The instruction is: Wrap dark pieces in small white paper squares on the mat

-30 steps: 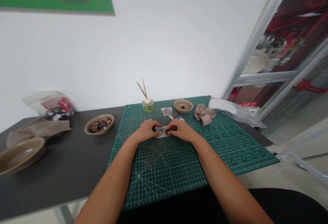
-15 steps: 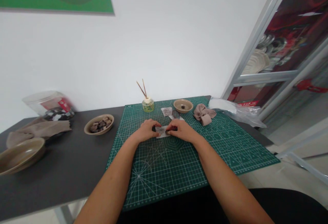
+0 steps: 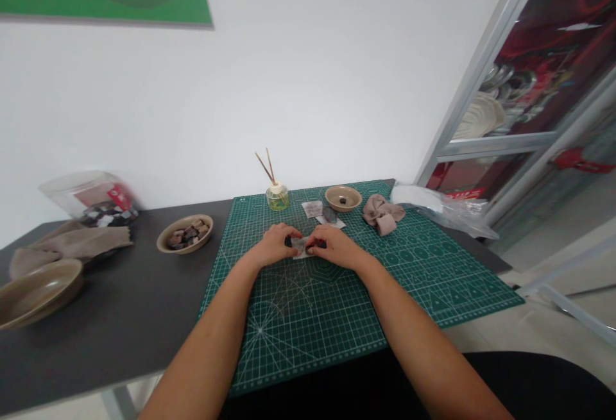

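Thin scrap [image 3: 299, 249] btwn L hand [image 3: 273, 244] and R hand [image 3: 338, 247] fingers: prob. light, soft, rips easy; best held by edges. Fingers curl in; can't tell if gripping.

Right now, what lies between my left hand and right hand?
In the head view, a small pale sheet with grey smudges lies between left hand and right hand, on the green mat.

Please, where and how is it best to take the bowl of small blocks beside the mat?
I would pinch the bowl at its near rim, left hand coming from the person's side: it stands upright, its walls flaring outward.
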Available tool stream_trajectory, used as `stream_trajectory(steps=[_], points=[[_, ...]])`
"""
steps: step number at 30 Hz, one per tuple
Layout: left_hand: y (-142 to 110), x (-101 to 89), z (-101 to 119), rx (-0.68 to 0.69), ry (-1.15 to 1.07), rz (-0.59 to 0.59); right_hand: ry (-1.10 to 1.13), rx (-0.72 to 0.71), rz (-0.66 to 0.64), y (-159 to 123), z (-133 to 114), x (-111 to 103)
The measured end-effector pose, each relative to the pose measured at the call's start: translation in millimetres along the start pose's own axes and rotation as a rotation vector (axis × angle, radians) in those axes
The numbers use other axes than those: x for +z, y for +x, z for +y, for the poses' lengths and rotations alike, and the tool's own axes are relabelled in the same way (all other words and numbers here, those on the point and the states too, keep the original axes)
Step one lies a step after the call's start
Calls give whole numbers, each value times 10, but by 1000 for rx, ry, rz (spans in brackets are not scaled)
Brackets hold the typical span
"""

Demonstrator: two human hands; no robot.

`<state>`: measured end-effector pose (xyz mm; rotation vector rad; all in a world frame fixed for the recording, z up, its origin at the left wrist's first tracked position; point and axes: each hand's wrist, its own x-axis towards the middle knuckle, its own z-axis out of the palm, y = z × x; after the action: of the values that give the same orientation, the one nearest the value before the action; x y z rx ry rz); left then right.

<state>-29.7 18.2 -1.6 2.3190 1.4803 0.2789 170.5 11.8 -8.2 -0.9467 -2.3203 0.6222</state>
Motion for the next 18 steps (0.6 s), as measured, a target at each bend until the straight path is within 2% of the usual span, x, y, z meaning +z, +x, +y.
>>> stream_trajectory(steps=[6,18], points=[[-7,-16,26,-4,-2,-14,-11,43,16,-13,12,-18],[8,1,-1,5,-6,-13,21,-13,-29,-1,-1,42]])
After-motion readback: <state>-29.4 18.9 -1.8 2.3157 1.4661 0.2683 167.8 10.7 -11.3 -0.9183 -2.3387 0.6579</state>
